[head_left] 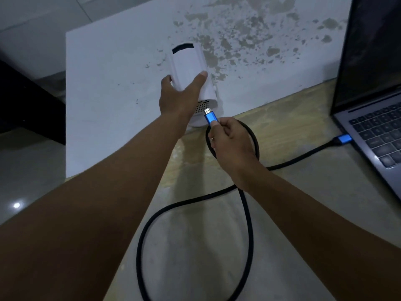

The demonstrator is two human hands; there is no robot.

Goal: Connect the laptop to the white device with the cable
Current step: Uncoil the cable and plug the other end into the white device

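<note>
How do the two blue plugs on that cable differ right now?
The near plug is held in the right hand, its metal tip bare and aimed at the white device; the far plug sits against the laptop edge, tip hidden. The near plug is off the table; the far one lies low. Both share a blue shell and black cable.

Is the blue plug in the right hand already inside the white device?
Not yet. The blue plug shows its bare metal tip just outside the white device.

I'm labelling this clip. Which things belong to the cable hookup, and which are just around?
In the job:
white device, held by left hand
blue plug in right hand
black cable
laptop

Just around:
stained wall
countertop
</note>
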